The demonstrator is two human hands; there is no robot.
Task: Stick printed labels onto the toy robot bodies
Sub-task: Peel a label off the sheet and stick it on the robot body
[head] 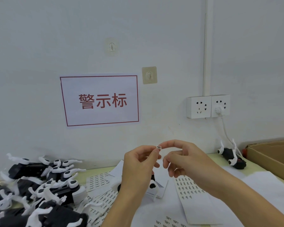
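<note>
Toy pile (39,185) left on the table (220,161); label sheets (189,188) in the middle; one toy (231,155) far right, before the wall; box (272,154) beside it; sign (99,100) on the wall, left of the sockets (207,106).

Small label (159,147) between both hands' fingers (168,143)

- Small assembly or packing workstation, factory-type bench against a plain white wall.
- Printed station sign (99,100), red border, red characters, taped to wall at 12 o'clock.
- Heap of identical black-and-white toy robot bodies (39,185) at 8 o'clock.
- Label sheets (189,188) strewn over bench (261,181), 6 o'clock.
- Open cardboard carton (272,154) at 3 o'clock.
- Surface-mounted double socket (208,106) at 2 o'clock.
</note>
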